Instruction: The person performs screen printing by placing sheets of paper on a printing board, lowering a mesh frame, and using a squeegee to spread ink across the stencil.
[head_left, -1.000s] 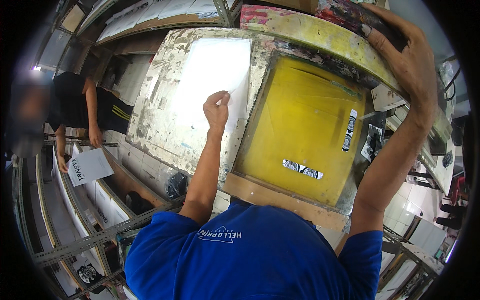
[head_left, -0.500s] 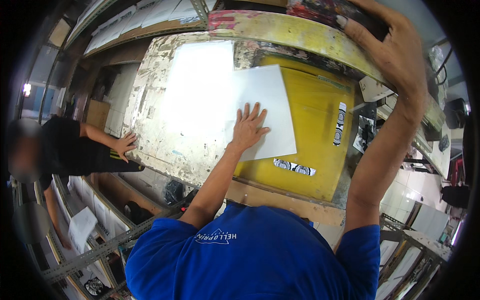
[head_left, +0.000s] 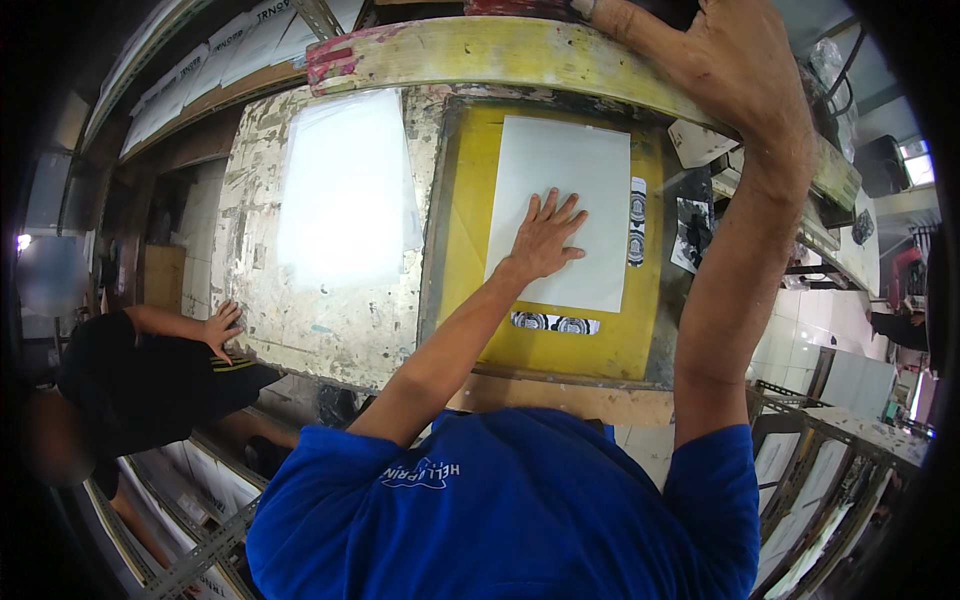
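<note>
My left hand [head_left: 549,236] rests flat with fingers spread on a white sheet [head_left: 595,270]. The sheet lies on a yellow board [head_left: 470,210], between two printed black-and-white strips: one upright strip [head_left: 637,222] along its right edge, one level strip [head_left: 555,322] below it. At the top right, my right hand [head_left: 740,70] curls round a dark, ink-stained bar [head_left: 645,12] behind a yellow-stained wooden beam [head_left: 450,55]. The picture's upper edge cuts off part of its fingers. Left of the board, a bright stack of white sheets [head_left: 340,190] lies on the worn tabletop [head_left: 250,250].
At the far left a person in dark clothes rests a hand [head_left: 222,330] on the table's left edge. Shelves with white packs [head_left: 215,60] stand at the back left. Racks [head_left: 820,480] stand at the lower right; a dark-printed scrap [head_left: 692,235] lies right of the board.
My left hand has moved right with the sheet, which now lies straight on the yellow board, apart from the stack. The view has shifted; my right hand keeps its grip high up.
</note>
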